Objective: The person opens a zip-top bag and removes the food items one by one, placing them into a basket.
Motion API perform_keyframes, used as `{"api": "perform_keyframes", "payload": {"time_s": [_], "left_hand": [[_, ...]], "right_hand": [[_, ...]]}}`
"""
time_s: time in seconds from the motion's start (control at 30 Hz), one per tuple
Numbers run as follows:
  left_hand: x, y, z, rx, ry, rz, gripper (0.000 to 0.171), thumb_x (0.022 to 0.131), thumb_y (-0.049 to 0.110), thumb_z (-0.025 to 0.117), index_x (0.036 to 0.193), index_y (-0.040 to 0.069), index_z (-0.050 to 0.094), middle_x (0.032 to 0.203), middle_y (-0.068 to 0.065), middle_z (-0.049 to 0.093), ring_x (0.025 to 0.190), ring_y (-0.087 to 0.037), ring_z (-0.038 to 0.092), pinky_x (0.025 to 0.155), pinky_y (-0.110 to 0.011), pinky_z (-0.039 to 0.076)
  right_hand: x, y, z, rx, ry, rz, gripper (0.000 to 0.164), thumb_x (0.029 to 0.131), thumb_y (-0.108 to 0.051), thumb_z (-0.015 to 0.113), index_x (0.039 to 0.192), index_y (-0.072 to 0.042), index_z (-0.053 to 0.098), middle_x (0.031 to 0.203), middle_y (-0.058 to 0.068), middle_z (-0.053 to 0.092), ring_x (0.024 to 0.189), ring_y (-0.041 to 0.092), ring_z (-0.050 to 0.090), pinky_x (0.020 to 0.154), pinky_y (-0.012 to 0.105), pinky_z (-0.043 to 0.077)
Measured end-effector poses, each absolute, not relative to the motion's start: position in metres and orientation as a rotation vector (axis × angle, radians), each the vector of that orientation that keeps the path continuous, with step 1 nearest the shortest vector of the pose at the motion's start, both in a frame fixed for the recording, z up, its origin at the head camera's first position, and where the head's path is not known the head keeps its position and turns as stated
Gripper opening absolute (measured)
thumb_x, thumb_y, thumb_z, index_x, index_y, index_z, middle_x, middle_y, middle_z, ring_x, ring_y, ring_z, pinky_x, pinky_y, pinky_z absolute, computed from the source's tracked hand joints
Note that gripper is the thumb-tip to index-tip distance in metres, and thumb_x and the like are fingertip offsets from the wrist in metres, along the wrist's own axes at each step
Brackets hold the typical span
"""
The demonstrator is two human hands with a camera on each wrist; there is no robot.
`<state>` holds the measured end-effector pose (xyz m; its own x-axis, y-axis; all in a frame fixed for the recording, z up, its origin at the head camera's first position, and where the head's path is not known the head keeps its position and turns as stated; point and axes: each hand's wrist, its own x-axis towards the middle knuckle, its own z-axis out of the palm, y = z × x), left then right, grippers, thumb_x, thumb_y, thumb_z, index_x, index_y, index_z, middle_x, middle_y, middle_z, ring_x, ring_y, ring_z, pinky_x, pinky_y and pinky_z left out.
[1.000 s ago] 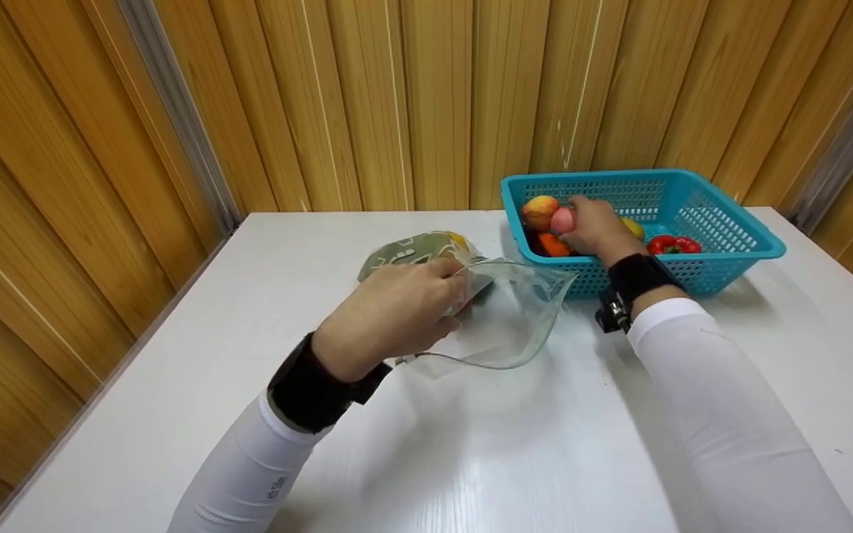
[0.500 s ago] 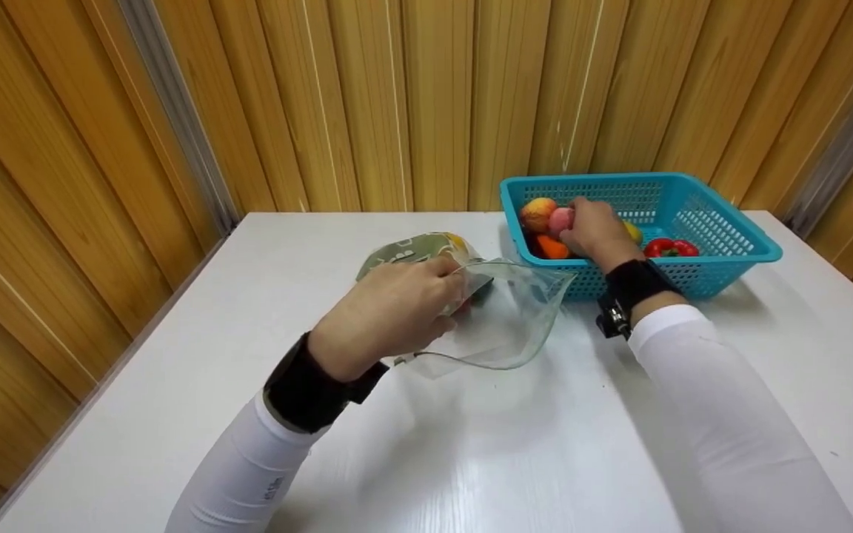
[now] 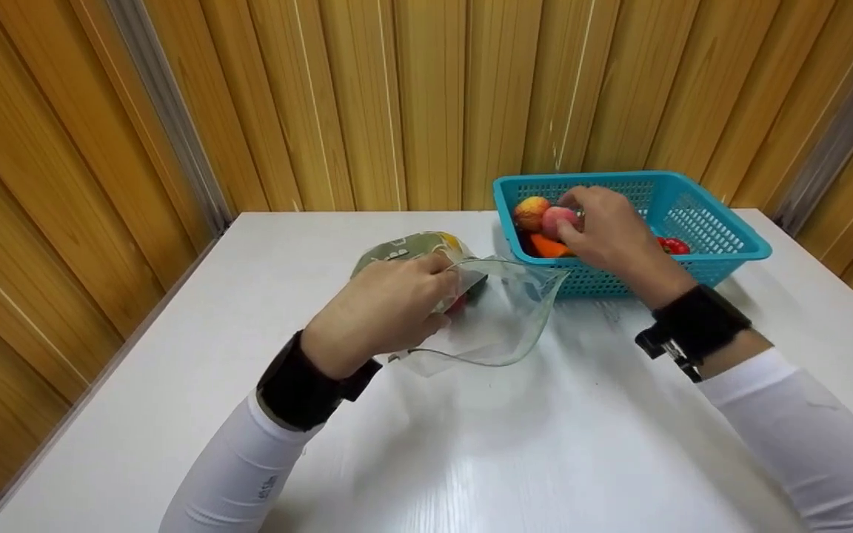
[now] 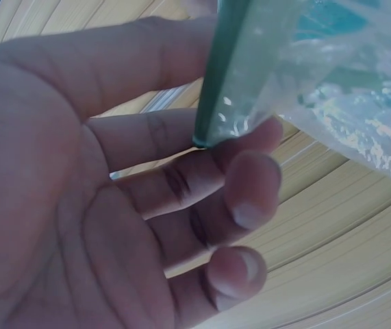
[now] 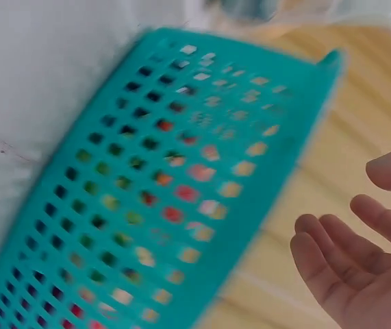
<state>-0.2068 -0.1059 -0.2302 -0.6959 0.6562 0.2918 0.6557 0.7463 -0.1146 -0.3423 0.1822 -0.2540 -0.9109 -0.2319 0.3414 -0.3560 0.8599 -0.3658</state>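
One left hand (image 3: 375,307) pinched on one clear bag (image 3: 504,317), one empty, relaxed right hand (image 3: 610,231) over one basket (image 3: 595,284)

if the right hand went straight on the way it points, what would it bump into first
Probably the pink fruit in the teal basket, though depth is unclear and the right hand might pass above it.

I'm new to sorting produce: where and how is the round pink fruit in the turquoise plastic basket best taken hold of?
Probably by the upper sides of the round pink fruit, thumb opposite fingers, from above right. It looks ball-shaped with its top uncovered; a yellow-and-red round fruit crowds its left, and the wall of the turquoise plastic basket stands on the near side.
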Motion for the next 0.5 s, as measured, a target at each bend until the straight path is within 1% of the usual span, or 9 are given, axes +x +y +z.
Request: {"api": "perform_keyframes", "payload": {"time_s": [0.1, 0.17, 0.27, 0.4, 0.5], "left_hand": [[-0.207, -0.106, -0.229, -1.013, -2.650, 0.003, 0.018, 0.086, 0.016, 0.074, 0.104, 0.013, 0.071, 0.114, -0.004, 0.068, 0.095, -0.021, 0.068, 0.074, -0.039, 0.059], [-0.207, -0.106, -0.229, -1.009, -2.657, 0.006, 0.021, 0.086, 0.016, 0.074, 0.106, 0.013, 0.071, 0.115, -0.005, 0.067, 0.097, -0.022, 0.068, 0.075, -0.041, 0.059], [-0.207, -0.107, -0.228, -1.000, -2.665, 0.012, 0.025, 0.085, 0.016, 0.075, 0.109, 0.013, 0.070, 0.114, -0.005, 0.067, 0.099, -0.023, 0.068, 0.077, -0.042, 0.059], [-0.208, -0.109, -0.229, -1.000, -2.640, 0.012, 0.029, 0.083, 0.016, 0.078, 0.111, 0.013, 0.070, 0.110, -0.004, 0.067, 0.095, -0.022, 0.067, 0.076, -0.042, 0.059], [-0.207, -0.109, -0.229, -1.001, -2.605, 0.000, 0.028, 0.083, 0.017, 0.079, 0.109, 0.014, 0.071, 0.106, -0.004, 0.067, 0.090, -0.022, 0.067, 0.073, -0.042, 0.059]], "right_hand": [[-0.314, 0.177, -0.248, 0.551, -2.665, 0.582, 0.029, 0.096, -0.019, 0.062, 0.119, -0.002, 0.064, 0.116, 0.019, 0.064, 0.104, 0.035, 0.060, 0.086, 0.050, 0.055], [-0.296, 0.173, -0.244, 0.616, -2.601, 0.564, 0.025, 0.094, -0.017, 0.064, 0.115, -0.002, 0.066, 0.113, 0.017, 0.067, 0.103, 0.033, 0.064, 0.085, 0.049, 0.056], [-0.269, 0.163, -0.240, 0.719, -2.485, 0.527, 0.019, 0.093, -0.016, 0.066, 0.106, -0.003, 0.068, 0.104, 0.014, 0.070, 0.092, 0.029, 0.066, 0.080, 0.046, 0.058], [-0.239, 0.148, -0.240, 0.856, -2.347, 0.442, 0.014, 0.089, -0.017, 0.071, 0.097, -0.006, 0.069, 0.090, 0.009, 0.071, 0.081, 0.024, 0.065, 0.069, 0.038, 0.057], [-0.225, 0.138, -0.242, 0.960, -2.287, 0.398, 0.013, 0.088, -0.019, 0.073, 0.095, -0.009, 0.070, 0.084, 0.005, 0.069, 0.077, 0.018, 0.065, 0.066, 0.032, 0.056]]}}
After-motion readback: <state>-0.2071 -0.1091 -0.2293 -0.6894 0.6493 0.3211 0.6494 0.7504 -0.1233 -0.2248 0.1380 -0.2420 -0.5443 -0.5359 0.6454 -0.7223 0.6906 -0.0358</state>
